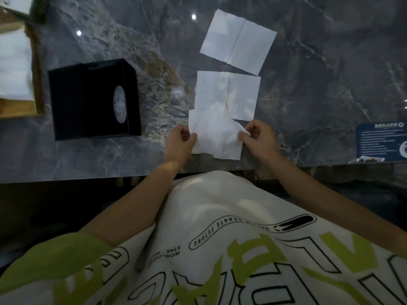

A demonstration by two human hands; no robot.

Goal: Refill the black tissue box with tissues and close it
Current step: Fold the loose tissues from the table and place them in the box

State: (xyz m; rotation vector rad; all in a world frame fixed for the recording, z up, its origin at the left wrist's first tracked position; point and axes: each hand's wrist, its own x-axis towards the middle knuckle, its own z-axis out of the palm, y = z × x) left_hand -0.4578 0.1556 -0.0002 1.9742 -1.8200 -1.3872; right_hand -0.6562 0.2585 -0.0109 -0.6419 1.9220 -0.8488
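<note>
The black tissue box [88, 102] lies on its side at the left of the marble table, its open end facing me and the oval slot [120, 104] on its right wall. Three white tissues lie in a row to its right: a far tissue [237, 41], a middle tissue [228, 93] and a near tissue [217, 135]. My left hand [179, 140] pinches the near tissue's left edge. On the opposite side, my right hand [258, 137] pinches its right edge, where a corner is folded up.
A wooden tray [37, 73] with white tissues in it stands at the far left, beside the box. A dark blue printed card [383, 142] lies at the right edge. The table's front edge [88, 180] runs just below my hands.
</note>
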